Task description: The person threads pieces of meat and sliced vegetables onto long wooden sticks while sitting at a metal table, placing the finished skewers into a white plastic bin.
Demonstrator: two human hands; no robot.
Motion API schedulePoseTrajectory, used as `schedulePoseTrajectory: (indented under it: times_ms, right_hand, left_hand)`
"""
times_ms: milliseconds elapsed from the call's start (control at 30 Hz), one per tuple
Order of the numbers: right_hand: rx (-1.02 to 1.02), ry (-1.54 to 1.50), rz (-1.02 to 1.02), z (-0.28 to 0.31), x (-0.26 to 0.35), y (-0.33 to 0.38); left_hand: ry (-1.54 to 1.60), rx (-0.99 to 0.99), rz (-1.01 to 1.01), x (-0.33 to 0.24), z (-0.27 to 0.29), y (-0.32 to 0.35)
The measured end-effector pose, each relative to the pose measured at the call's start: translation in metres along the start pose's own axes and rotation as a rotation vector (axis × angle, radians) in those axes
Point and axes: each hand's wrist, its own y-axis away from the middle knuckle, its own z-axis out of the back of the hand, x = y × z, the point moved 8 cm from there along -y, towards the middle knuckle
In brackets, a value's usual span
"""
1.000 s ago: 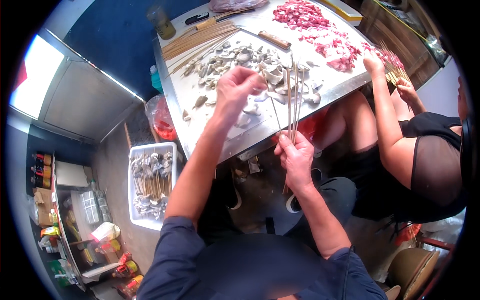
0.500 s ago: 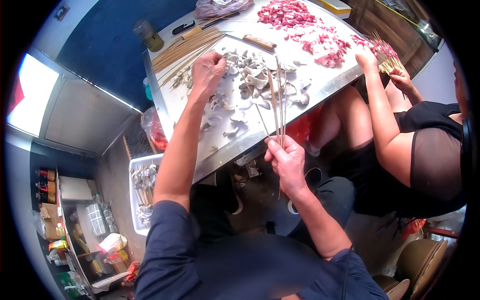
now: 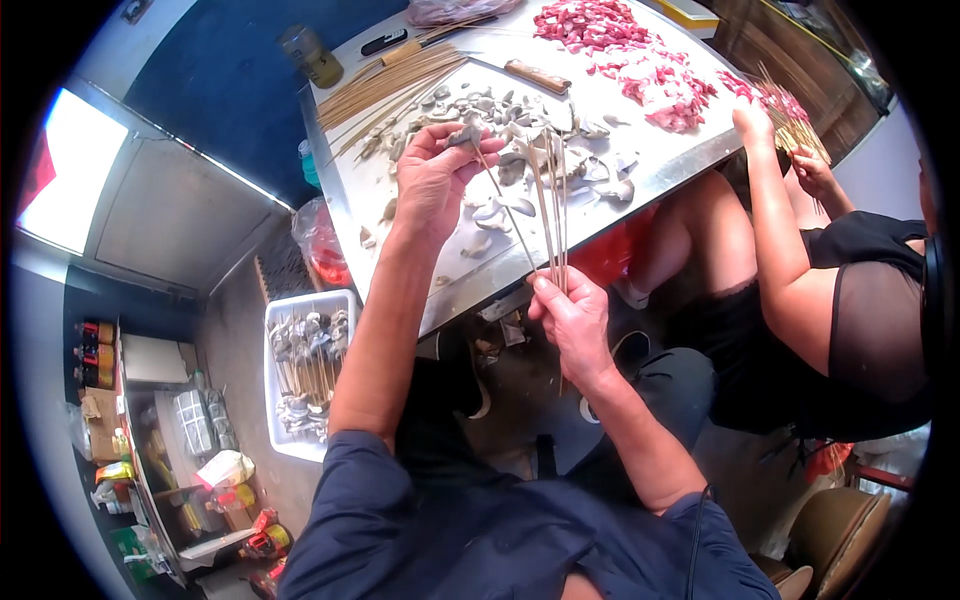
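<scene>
My left hand (image 3: 432, 180) pinches a grey mushroom piece (image 3: 464, 137) at the tip of one bamboo skewer, above the metal table (image 3: 668, 172). My right hand (image 3: 572, 318), below the table's near edge, grips a bundle of thin bamboo skewers (image 3: 550, 205) that point up over the table. Several grey mushroom pieces (image 3: 520, 125) lie spread across the table's middle.
A pile of bare skewers (image 3: 385, 85) lies at the table's far left, beside a knife (image 3: 537, 75). Red meat pieces (image 3: 640, 60) cover the right part. Another person's hands (image 3: 780, 135) hold meat skewers there. A white tray (image 3: 278, 425) of filled skewers sits on the floor at left.
My left hand picked a mushroom piece off the table and brought it to a skewer tip. My right hand with the skewer bundle stayed by the table edge.
</scene>
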Motion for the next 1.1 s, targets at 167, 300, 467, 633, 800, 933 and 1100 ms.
schedulePoseTrajectory:
  times_ms: [167,300,467,633,800,933,1100]
  right_hand:
    - [0.007,0.008,0.003,-0.001,-0.001,0.0]
    - [0.008,0.014,0.001,-0.002,-0.001,0.0]
    - [0.006,0.01,-0.018,0.0,-0.002,-0.001]
    - [0.004,0.002,-0.029,-0.001,-0.003,-0.001]
    - [-0.047,-0.038,0.002,0.007,-0.003,-0.005]
    - [-0.092,-0.068,0.024,0.015,0.001,-0.006]
    - [-0.071,-0.082,-0.005,0.012,0.002,-0.004]
  left_hand:
    - [0.183,-0.026,0.055,0.003,0.0,0.002]
    - [0.164,-0.003,0.05,0.003,0.0,0.004]
    - [0.045,0.071,-0.068,-0.005,-0.005,0.005]
    - [-0.11,0.121,-0.138,-0.008,-0.007,0.008]
    - [-0.2,0.28,0.028,0.007,-0.022,0.018]
    - [-0.463,0.476,0.188,0.008,-0.035,0.031]
    - [-0.816,0.017,-0.139,-0.019,0.01,-0.026]
